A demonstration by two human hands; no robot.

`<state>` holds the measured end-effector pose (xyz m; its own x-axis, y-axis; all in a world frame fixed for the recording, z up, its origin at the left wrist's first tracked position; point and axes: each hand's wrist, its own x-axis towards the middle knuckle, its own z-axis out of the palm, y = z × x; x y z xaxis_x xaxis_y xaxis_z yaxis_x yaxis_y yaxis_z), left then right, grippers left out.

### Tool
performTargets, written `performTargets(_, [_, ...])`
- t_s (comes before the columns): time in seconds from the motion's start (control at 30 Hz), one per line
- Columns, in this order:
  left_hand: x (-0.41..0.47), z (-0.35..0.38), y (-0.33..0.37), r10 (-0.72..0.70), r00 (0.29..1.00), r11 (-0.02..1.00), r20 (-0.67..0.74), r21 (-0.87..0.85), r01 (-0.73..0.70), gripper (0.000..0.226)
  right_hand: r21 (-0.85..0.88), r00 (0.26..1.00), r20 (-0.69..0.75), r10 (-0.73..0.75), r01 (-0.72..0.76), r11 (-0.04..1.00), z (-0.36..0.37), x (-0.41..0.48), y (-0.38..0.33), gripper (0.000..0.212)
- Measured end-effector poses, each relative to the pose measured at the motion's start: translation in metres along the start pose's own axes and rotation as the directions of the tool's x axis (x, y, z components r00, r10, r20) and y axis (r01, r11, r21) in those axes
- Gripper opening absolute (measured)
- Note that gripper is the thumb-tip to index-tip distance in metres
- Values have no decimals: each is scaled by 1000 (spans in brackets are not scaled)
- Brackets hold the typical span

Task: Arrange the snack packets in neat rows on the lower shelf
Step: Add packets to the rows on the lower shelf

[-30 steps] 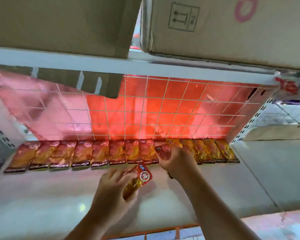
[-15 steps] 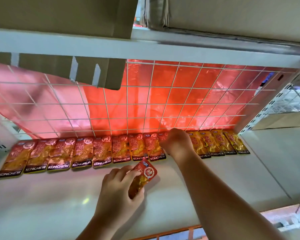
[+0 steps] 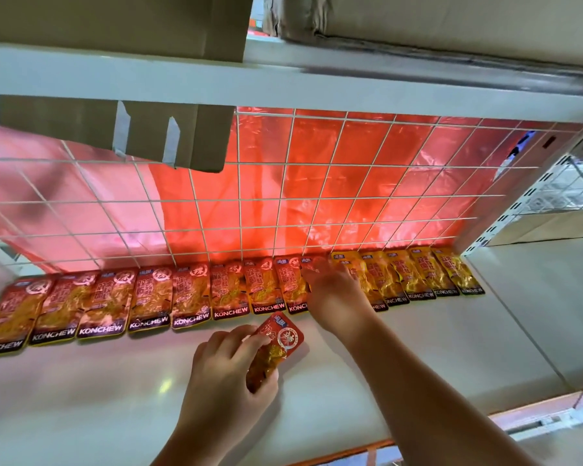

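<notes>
Several red and yellow snack packets [image 3: 189, 297] marked KONCHEW lie side by side in one row at the back of the white lower shelf [image 3: 98, 391], against the wire grid. My right hand [image 3: 334, 294] lies flat on a red packet [image 3: 308, 264] in the gap between the red ones and the yellow ones [image 3: 421, 277], fingers spread and pressing it down. My left hand [image 3: 226, 375] hovers nearer the shelf's front and pinches one more red packet [image 3: 278, 341] between thumb and fingers, tilted up to the right.
A white wire grid [image 3: 283, 196] with red plastic film behind it backs the shelf. An upper shelf rail [image 3: 283, 85] carries cardboard boxes [image 3: 122, 25]; a taped cardboard flap [image 3: 132, 136] hangs below it. A perforated upright [image 3: 505, 216] bounds the right side.
My right hand carried its red packet back into the row and now presses it flat there. My left hand stayed in front with its packet. The view tilted closer to the shelf.
</notes>
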<state>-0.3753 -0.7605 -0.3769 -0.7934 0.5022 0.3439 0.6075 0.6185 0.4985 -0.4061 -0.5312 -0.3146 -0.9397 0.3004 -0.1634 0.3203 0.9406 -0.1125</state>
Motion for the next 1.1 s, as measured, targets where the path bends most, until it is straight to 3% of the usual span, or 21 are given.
performTargets(0.37, [0,1,-1,5,1000,1000,12,12,-5,58,37,998,-6,64,-64,997,6,3,-6,47])
performTargets(0.67, [0,3,-2,2,1000,1000,-4,4,-2,56,-60,996,57,67,-63,996,-7,-2,-12,52])
performTargets(0.83, [0,3,-2,-6,1000,1000,-9,3,6,56,-12,997,38,67,-67,998,-8,-5,-13,53])
performTargets(0.93, [0,2,-1,-13,1000,1000,-17,-2,13,54,38,999,-40,-2,3,999,-4,-7,-13,65])
performTargets(1.1, [0,2,1,-10,1000,1000,-17,-3,10,53,-7,994,69,-81,82,997,-7,-10,-17,70])
